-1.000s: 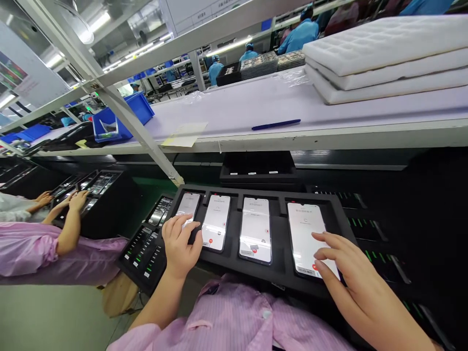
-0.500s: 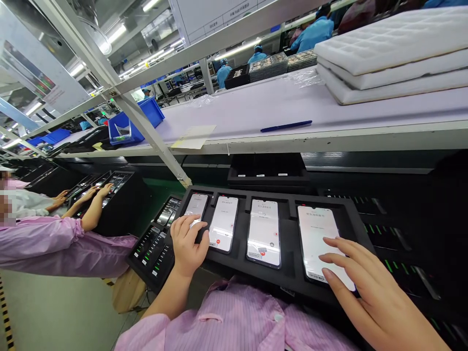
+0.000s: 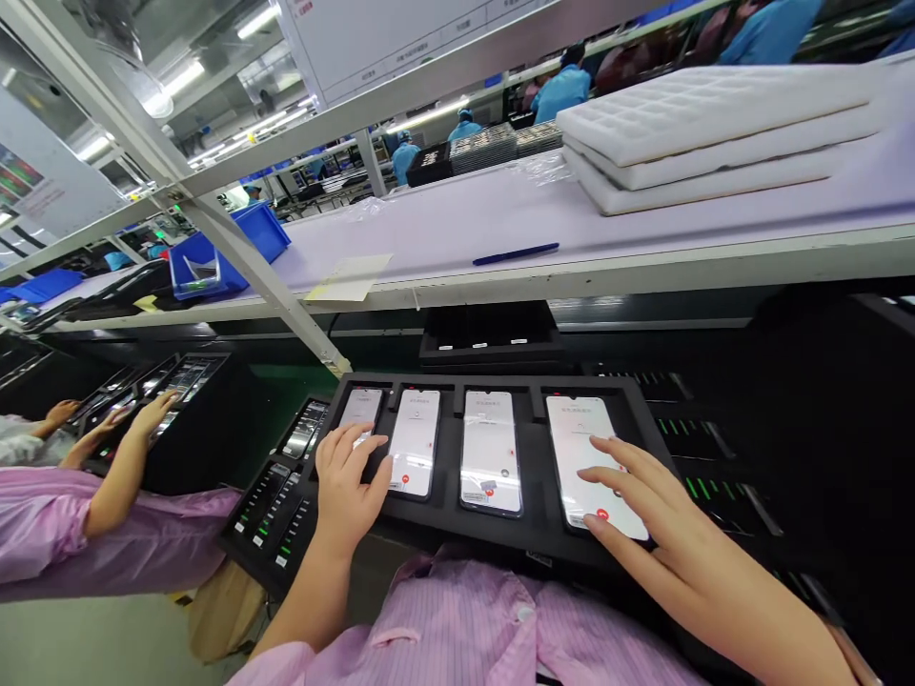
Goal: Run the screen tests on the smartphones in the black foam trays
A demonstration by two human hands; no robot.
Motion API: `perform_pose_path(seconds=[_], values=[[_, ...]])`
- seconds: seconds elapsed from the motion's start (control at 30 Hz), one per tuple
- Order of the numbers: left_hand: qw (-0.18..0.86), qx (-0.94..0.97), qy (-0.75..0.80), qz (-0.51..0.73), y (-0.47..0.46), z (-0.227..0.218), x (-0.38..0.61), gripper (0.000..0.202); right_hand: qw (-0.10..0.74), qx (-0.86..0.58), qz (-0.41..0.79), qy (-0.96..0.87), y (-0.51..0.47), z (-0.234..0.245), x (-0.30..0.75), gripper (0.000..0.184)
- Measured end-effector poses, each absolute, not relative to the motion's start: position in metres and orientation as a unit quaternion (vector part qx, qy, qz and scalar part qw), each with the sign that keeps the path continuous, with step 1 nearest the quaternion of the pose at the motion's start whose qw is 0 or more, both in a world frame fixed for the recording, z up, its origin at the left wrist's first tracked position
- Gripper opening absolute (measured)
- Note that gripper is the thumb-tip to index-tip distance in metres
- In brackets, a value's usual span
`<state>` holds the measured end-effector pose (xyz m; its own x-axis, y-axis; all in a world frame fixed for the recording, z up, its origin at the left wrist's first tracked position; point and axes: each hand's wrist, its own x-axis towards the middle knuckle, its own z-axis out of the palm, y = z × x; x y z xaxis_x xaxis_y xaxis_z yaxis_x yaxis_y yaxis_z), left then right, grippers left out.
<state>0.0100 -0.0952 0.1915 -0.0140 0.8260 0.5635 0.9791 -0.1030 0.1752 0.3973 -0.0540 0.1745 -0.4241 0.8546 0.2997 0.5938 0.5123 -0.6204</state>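
Note:
Several smartphones with lit white screens lie face up in the slots of a black foam tray [image 3: 443, 520] before me. My left hand [image 3: 352, 476] hovers with curved, parted fingers over the leftmost phone [image 3: 361, 408] and hides its lower part. Beside it lies a second phone [image 3: 415, 443], and right of that a third phone [image 3: 492, 453]; neither is touched. Over the right edge of the rightmost phone [image 3: 582, 457] my right hand [image 3: 658, 505] has its fingers spread; whether a fingertip touches the glass I cannot tell. A red call button shows near that phone's bottom.
Left of my tray stands another tray of phones [image 3: 275, 505]. A co-worker's hand [image 3: 153, 416] is on phones further left. A black tray [image 3: 490, 333] sits behind, under a shelf [image 3: 429, 229] bearing a blue pen [image 3: 516, 253], white foam trays [image 3: 701, 143] and a blue bin [image 3: 229, 252].
My view has shifted, so the scene sits further left. A red call button now shows on the rightmost phone's screen. Both hands stay over the same phones.

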Motion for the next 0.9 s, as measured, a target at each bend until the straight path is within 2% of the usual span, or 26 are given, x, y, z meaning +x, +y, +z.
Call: perform_pose_path(seconds=[0.1, 0.17, 0.23, 0.3, 0.37, 0.43, 0.57, 0.73, 0.9], values=[[0.062, -0.719, -0.659, -0.211, -0.084, 0.211, 0.011, 0.033, 0.248, -0.451, 0.314, -0.798, -0.039, 0.183, 0.401, 0.048], [0.018, -0.746, -0.649, -0.145, -0.069, 0.226, 0.013, 0.042, 0.240, -0.452, 0.388, -0.766, -0.029, 0.188, 0.403, 0.054], [-0.015, -0.765, -0.639, -0.082, -0.047, 0.239, 0.016, 0.049, 0.277, -0.454, 0.460, -0.711, -0.019, 0.192, 0.403, 0.055], [-0.033, -0.764, -0.643, -0.048, -0.024, 0.244, 0.017, 0.053, 0.348, -0.467, 0.518, -0.626, -0.012, 0.193, 0.403, 0.057], [-0.035, -0.750, -0.659, -0.049, -0.005, 0.243, 0.016, 0.051, 0.408, -0.487, 0.564, -0.527, -0.005, 0.193, 0.404, 0.063], [-0.028, -0.741, -0.666, -0.084, 0.007, 0.236, 0.014, 0.045, 0.428, -0.499, 0.603, -0.452, 0.001, 0.193, 0.405, 0.074], [-0.010, -0.736, -0.659, -0.158, 0.010, 0.221, 0.009, 0.042, 0.374, -0.491, 0.649, -0.444, 0.016, 0.195, 0.406, 0.097], [-0.065, -0.713, -0.689, -0.113, 0.008, 0.209, 0.004, 0.053, 0.279, -0.505, 0.621, -0.530, 0.034, 0.200, 0.405, 0.090], [-0.068, -0.701, -0.704, -0.090, 0.012, 0.209, 0.003, 0.058, 0.252, -0.510, 0.618, -0.543, 0.036, 0.201, 0.402, 0.098]])
